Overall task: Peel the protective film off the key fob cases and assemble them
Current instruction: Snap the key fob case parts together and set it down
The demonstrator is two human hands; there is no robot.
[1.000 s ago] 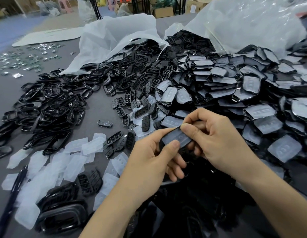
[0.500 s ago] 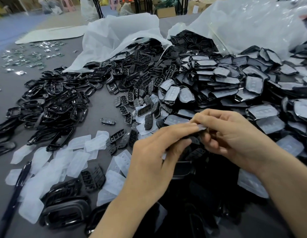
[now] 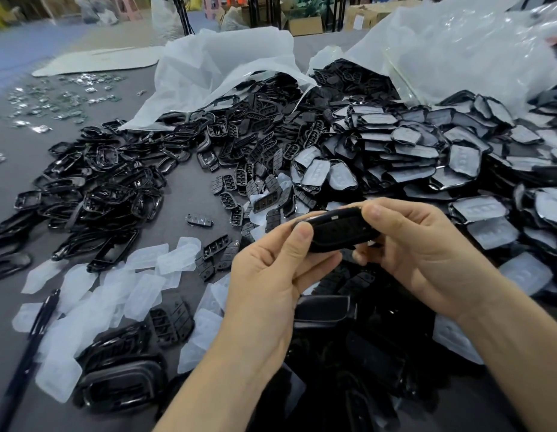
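A black key fob case [image 3: 336,229] is held between both hands above the table, its glossy dark face showing with no film on it. My left hand [image 3: 271,275] grips its left end with thumb on top and fingers curled underneath. My right hand [image 3: 417,244] pinches its right end. A heap of film-covered cases [image 3: 411,151] lies behind and to the right. Peeled films [image 3: 115,285] are scattered at the left front.
Black frames [image 3: 93,188] pile up at the left, button pads [image 3: 249,182] in the middle. White plastic bags [image 3: 224,67] lie open at the back. A black pen [image 3: 31,344] lies at the front left, and more black case parts [image 3: 333,353] sit below my hands.
The case was film-side up with my right hand picking at the film. Now it shows a bare black face, held end to end between both hands and raised slightly.
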